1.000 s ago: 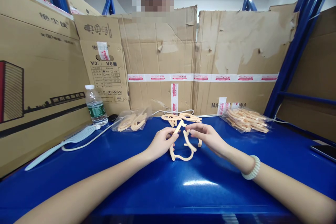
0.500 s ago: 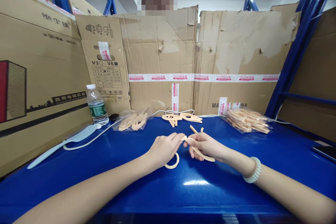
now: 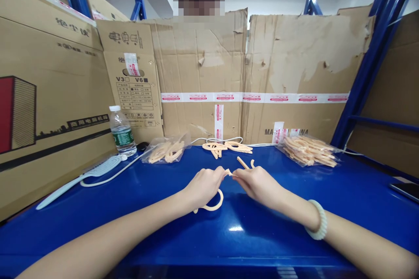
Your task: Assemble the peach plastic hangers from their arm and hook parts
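My left hand (image 3: 206,186) is closed, fingertips pinching a small pale beige piece (image 3: 228,172) above the blue table. On the piece's other side, my right hand (image 3: 260,185) also pinches it, with its back turned up and most of its fingers hidden. Below my left hand shows a beige ring-shaped part (image 3: 216,205); whether it joins the pinched piece is hidden. Just beyond my right hand lie a straight beige stick (image 3: 242,162) and a short curved tip (image 3: 252,164).
Beige looped pieces (image 3: 214,146) lie at the back of the blue table (image 3: 262,235). Clear bags of similar pieces stand left (image 3: 165,151) and right (image 3: 309,150). A water bottle (image 3: 122,133), pale blue brush (image 3: 98,168) and phone (image 3: 406,189) sit at the sides. Cardboard (image 3: 199,74) walls the back; a person is behind it.
My right hand has rolled over, back up, and the curved beige strip that hung beneath it is out of sight. A beige end now shows below my left wrist.
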`<state>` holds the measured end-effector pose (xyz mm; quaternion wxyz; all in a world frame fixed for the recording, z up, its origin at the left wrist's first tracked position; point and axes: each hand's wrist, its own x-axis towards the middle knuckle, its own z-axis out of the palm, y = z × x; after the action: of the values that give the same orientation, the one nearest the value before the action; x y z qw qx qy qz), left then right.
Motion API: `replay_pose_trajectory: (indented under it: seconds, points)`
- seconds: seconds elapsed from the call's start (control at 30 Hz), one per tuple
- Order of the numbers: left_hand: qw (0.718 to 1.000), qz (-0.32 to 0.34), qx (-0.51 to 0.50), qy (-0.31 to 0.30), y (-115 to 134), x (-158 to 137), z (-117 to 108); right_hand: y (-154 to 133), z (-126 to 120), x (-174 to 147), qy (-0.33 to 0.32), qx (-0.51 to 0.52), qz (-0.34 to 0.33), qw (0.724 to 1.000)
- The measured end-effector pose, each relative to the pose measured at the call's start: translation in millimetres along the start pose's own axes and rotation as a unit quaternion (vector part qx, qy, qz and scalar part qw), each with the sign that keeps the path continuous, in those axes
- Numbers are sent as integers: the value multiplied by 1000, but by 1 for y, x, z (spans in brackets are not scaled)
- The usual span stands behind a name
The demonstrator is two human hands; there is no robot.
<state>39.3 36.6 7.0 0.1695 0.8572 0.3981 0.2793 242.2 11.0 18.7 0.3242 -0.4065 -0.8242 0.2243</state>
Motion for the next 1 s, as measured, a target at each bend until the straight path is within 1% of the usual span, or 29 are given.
replay_pose_trajectory:
  seconds: [0.1,0.2,0.27,0.33,0.43,0.6,0.67,0.73,0.8,0.87,0.9,0.97,1.0]
  points:
    - [999,-41,-22,7,0,4,-4,7,-23,5,53,-77,-58,994]
    - [994,-88,-50,25,0,7,-8,26,-54,12,92,-136,-93,982]
    - [989,-124,-78,29,-1,10,-11,41,-69,15,92,-167,-97,977]
    - [981,-161,-110,24,-4,13,-12,54,-74,18,69,-189,-95,975]
    - [963,-216,-161,13,-7,18,-13,63,-70,18,30,-214,-88,972]
    - [926,-289,-243,7,-3,22,-13,63,-66,13,-26,-247,-88,965]
    - [913,-305,-270,10,1,21,-14,60,-67,11,-29,-261,-94,960]
    - [903,-314,-294,16,4,20,-15,50,-64,9,-12,-270,-108,957]
    - [895,-317,-313,26,6,19,-15,33,-55,7,15,-269,-133,954]
    - [890,-317,-325,38,7,18,-14,13,-41,4,27,-258,-179,949]
    - [889,-315,-329,44,7,18,-13,3,-33,2,20,-253,-212,944]
    - [890,-308,-333,53,7,18,-11,-13,-19,-2,-8,-267,-292,919]
    - [891,-302,-333,56,7,18,-10,-17,-14,-4,-20,-279,-312,908]
